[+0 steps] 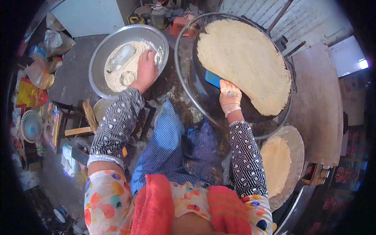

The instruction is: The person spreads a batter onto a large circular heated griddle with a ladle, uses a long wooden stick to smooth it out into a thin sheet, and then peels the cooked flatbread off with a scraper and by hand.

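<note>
My bare left hand [147, 69] reaches into a large metal basin [95, 63] over pale flour or batter [116, 83]. A clear plastic bottle [123, 56] and a small round vessel [128, 78] lie in the basin. Whether my left fingers hold anything is hidden. My right hand [231, 95], in a striped knit glove, grips a blue flat scraper [212, 78] at the near edge of a thin, pale batter layer [243, 58]. That layer covers much of a big round dark griddle [205, 97], leaving its near left part bare.
A metal ring [188, 91] surrounds the griddle. At the lower right, a round plastic-lined container [296, 147] holds a stack of thin flatbreads [274, 164]. A straw brush [89, 114] stands left of my legs, with a fan [31, 126] further left. A wooden board [315, 102] is at the right.
</note>
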`<action>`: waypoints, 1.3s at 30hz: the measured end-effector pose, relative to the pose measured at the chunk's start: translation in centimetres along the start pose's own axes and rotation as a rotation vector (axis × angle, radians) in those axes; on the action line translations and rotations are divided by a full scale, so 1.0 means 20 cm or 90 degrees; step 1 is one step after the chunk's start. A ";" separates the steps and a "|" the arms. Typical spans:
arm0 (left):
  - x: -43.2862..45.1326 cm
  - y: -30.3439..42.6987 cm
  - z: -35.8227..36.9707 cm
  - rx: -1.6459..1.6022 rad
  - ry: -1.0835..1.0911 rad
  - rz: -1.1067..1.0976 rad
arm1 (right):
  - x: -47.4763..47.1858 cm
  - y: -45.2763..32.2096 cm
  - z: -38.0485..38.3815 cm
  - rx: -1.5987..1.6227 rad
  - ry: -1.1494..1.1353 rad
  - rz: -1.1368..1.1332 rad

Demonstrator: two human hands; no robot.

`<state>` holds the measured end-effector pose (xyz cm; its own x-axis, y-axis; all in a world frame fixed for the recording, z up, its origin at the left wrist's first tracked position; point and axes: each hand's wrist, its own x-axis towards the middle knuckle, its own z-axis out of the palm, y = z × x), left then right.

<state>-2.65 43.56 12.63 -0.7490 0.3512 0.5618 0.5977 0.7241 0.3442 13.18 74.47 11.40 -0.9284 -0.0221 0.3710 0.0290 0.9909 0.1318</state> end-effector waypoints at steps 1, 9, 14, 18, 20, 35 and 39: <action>0.10 -0.07 0.02 0.030 -0.002 0.006 | 0.03 0.00 0.00 -0.030 -0.002 -0.008; 0.43 -0.32 0.28 0.208 -0.177 0.141 | 0.04 -0.04 -0.05 0.008 -0.051 -0.038; 0.47 -0.29 0.49 0.254 -0.270 0.346 | -0.01 -0.07 -0.08 0.066 -0.034 -0.048; 0.36 -0.12 0.55 0.370 -0.400 0.504 | 0.01 -0.06 -0.07 0.061 0.006 -0.071; 0.16 0.07 0.49 0.364 -0.500 0.471 | -0.02 -0.03 -0.05 0.032 -0.007 -0.066; -0.92 0.88 -0.14 -0.092 -0.349 0.121 | 0.21 -0.05 -0.08 -0.030 -0.193 0.068; -0.94 0.60 -0.22 0.062 -0.363 0.019 | 0.22 -0.01 -0.08 -0.005 -0.178 0.068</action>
<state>19.94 42.97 9.49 -0.7837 0.6176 0.0661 0.6124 0.7505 0.2484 9.67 73.93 14.39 -0.9860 0.1206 0.1153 0.1337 0.9845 0.1133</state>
